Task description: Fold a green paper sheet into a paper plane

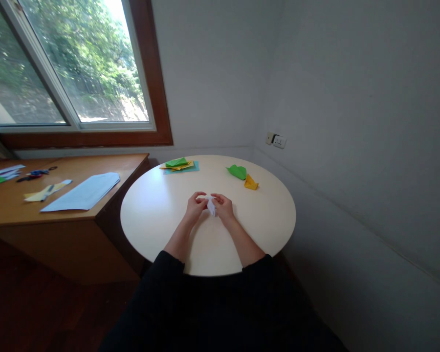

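Note:
Between my hands, over the middle of the round white table (150,220), is a small piece of folded white paper (211,207). My left hand (196,205) pinches its left side with thumb and fingers. On the opposite side my right hand (223,205) grips the paper, its fingers curled round the edge. The fingers partly cover the paper, so its full folded shape is hidden. Farther back on the right lie a green folded paper (237,171) and a yellow folded paper (251,182), apart from both hands.
At the table's back left lies a stack of green, yellow and blue papers (179,165). A wooden desk (91,161) on the left bears white sheets (84,192), yellowish paper with a pen-like object (47,192), and dark tools. Walls stand behind and to the right.

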Tool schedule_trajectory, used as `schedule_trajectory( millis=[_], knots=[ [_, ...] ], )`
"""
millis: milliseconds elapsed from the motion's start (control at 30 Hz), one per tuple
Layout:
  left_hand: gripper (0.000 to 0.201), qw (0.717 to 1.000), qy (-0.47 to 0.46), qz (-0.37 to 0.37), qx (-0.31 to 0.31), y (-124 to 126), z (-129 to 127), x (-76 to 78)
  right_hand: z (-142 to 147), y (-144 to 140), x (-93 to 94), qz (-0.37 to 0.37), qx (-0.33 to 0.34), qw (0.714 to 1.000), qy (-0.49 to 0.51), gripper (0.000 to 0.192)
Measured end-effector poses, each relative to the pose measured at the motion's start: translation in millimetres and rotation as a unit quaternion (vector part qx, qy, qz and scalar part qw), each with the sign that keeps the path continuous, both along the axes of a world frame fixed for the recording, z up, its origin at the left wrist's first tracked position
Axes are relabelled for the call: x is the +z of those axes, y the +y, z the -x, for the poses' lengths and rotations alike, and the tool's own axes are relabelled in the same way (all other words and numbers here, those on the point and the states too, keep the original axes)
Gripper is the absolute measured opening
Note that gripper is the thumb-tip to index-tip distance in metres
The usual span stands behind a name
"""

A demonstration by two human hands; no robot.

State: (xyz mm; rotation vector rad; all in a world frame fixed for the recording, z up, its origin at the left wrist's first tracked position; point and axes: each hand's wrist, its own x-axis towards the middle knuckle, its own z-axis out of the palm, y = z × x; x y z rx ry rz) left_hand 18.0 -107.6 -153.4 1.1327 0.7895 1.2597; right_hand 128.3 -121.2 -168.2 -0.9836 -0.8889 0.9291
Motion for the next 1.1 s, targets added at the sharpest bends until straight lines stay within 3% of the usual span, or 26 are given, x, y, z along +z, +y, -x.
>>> schedule_trajectory(
  millis=[433, 733, 1100],
  knots=[
    [0.029, 0.995, 0.009, -0.075, 0.059, 2.7, -0.9, 2.2, 1.2, 3.3, -0.2, -0.013, -0.01, 1.0, 0.01, 0.028],
    [0.025, 0.995, 0.033, -0.084, 0.038, -4.7, 0.6, 8.0, 3.4, -3.2, 8.1, -0.054, -0.019, 0.998, -0.018, 0.026],
    [0.018, 0.993, 0.026, -0.098, 0.062, -1.1, 1.2, 7.0, 5.5, -5.0, 8.3, -0.046, 0.019, 0.999, -0.009, 0.026]
  ],
)
